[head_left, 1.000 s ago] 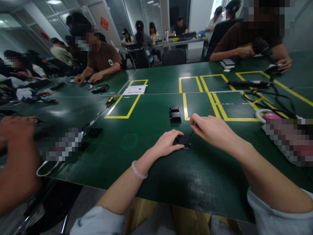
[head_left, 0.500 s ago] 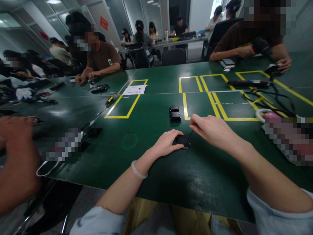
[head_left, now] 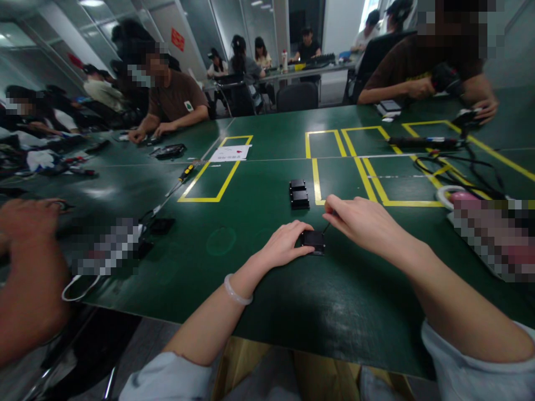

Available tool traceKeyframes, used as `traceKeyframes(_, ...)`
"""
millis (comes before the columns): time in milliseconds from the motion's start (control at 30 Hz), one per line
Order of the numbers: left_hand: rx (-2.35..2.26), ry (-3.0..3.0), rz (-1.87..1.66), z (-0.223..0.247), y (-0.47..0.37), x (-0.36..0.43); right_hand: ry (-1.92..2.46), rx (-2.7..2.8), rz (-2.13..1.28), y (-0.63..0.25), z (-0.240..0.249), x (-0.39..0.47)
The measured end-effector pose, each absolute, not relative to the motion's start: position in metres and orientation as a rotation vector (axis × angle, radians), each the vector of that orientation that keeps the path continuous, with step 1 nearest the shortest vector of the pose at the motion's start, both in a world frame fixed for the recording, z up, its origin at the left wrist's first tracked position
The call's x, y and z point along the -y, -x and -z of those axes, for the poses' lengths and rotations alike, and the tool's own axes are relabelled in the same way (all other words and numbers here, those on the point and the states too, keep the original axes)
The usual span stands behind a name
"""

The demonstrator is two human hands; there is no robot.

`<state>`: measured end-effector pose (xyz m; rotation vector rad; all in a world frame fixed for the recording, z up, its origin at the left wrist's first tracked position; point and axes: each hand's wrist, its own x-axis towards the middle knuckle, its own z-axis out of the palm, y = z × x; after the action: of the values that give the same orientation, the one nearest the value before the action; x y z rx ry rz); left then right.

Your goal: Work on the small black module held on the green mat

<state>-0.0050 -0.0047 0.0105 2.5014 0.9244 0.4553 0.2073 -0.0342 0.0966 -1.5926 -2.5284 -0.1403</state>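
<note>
Head view: the left hand (head_left: 284,244) grips a small black block (head_left: 313,239) resting on the green table (head_left: 251,301); the right hand (head_left: 355,220) is closed around a thin dark tool (head_left: 326,226), its tip at the block's far right corner.

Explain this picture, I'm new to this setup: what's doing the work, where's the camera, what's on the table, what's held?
There is no machine here: these are a person's two bare hands, seen by a camera worn on their head, looking forward and down. The left hand grips a small black block between thumb and fingers on a green table. The right hand pinches a thin dark tool, mostly hidden, its tip at the block's far right corner. Beyond lie more black blocks, yellow tape outlines, a white paper and a yellow-and-black screwdriver.
</note>
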Motion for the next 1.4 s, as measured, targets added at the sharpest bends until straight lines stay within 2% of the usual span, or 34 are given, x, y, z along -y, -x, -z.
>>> traceKeyframes(1400, -0.935, -2.475, -0.451, -0.0126, 0.0053, 0.0054, 1.570, 2.487, 0.076, -0.2057, -0.0992, 0.0364)
